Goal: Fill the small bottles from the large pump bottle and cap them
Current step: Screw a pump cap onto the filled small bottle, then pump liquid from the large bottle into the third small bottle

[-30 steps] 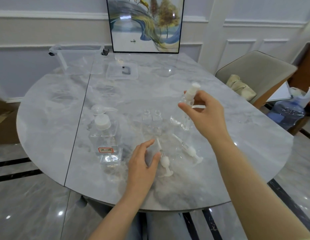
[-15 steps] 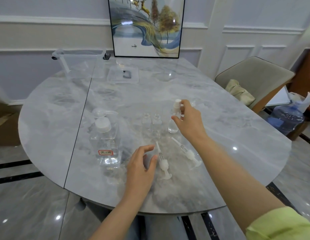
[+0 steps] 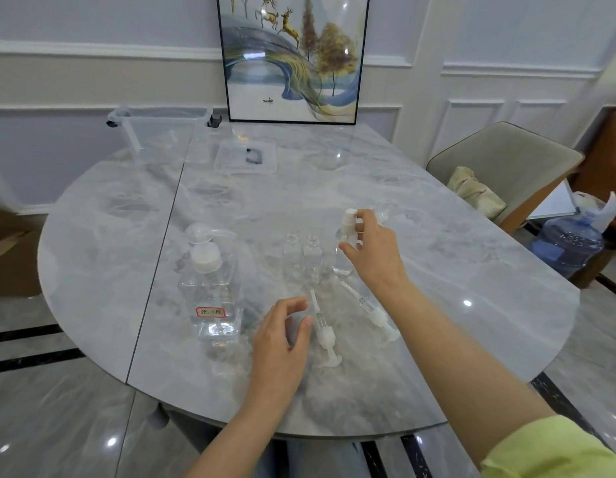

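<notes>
So far, one small bottle out of three is looking finished: the capped bottle (image 3: 344, 250) is standing upright on the marble table (image 3: 437, 270), at the right end of the row, wearing its white pump cap. The right hand (image 3: 375, 253) is curling its fingers and thumb round this bottle, with fingertips up at the cap; whether it is gripping firmly or only touching lightly I cannot tell. How full the bottle is cannot be judged through the clear plastic.

Just left of it, two open bottles (image 3: 301, 258) are standing side by side, touching or nearly so, with no caps on. By my judgement these two are waiting to be filled and capped, so roughly a third of the job is done.

Nearer the person, two loose pump caps are lying flat on the table with their dip tubes pointing away: the left pump cap (image 3: 323, 332) and the right pump cap (image 3: 372, 312). That matches the two uncapped bottles.

The left hand (image 3: 282, 343) is hovering just beside the left pump cap, fingers and thumb loosely curved and apart, holding nothing.

One large pump bottle (image 3: 210, 291) is standing to the left, with a red-bordered label, well apart from both hands.
</notes>
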`<state>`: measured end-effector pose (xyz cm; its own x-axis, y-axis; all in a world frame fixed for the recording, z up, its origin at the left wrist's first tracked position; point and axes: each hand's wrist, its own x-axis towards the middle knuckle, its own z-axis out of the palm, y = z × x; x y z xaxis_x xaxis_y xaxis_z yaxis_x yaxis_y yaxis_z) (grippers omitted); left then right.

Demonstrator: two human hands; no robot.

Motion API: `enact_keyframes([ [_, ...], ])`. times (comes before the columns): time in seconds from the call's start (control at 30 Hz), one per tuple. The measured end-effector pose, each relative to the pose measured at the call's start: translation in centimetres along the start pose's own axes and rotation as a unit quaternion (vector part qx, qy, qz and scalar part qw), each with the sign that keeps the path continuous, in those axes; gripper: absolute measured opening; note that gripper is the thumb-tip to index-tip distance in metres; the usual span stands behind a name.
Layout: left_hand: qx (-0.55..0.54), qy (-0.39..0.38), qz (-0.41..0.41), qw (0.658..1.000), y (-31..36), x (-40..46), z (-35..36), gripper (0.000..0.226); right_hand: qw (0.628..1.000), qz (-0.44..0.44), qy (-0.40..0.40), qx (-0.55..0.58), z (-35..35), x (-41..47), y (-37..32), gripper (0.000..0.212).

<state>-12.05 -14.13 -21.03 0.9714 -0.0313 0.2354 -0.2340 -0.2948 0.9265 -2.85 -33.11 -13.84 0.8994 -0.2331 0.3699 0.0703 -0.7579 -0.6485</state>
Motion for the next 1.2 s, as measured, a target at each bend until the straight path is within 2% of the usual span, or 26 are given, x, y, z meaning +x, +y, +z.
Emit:
enact_keyframes([
  [0.23, -0.001, 0.0, 0.003, 1.0, -0.1, -0.1, 0.0, 0.02, 1.0, 0.0, 0.009, 0.011, 0.2, -0.3, 0.4, 0.05],
  [0.43, 0.005, -0.004, 0.006, 1.0, 0.0, -0.2, 0.0, 0.021, 0.999, -0.003, 0.02, 0.027, -0.6, -1.8, -0.3, 0.07],
  [0.63, 0.013, 0.0, 0.015, 1.0, -0.2, -0.1, 0.1, 0.022, 0.995, -0.07, 0.059, 0.026, -2.6, -6.0, -1.9, 0.041],
  [0.73, 0.018, -0.001, 0.022, 1.0, -0.3, -0.2, 0.1, 0.023, 0.996, -0.088, 0.022, 0.015, -2.5, -8.3, -1.9, 0.021],
  [0.83, 0.026, 0.004, 0.035, 0.999, -0.3, -0.2, 0.0, 0.023, 0.998, -0.031, -0.058, 0.018, -2.1, -9.9, -1.5, 0.013],
  [1.0, 0.045, 0.004, 0.047, 0.998, 0.0, -0.3, -0.1, 0.029, 0.987, 0.038, -0.158, -0.006, -0.8, -11.9, -1.1, 0.021],
  [1.2, 0.062, 0.012, 0.059, 0.996, 0.0, -0.2, 0.1, 0.034, 0.987, 0.034, -0.154, -0.014, 0.0, -12.9, -0.6, 0.028],
])
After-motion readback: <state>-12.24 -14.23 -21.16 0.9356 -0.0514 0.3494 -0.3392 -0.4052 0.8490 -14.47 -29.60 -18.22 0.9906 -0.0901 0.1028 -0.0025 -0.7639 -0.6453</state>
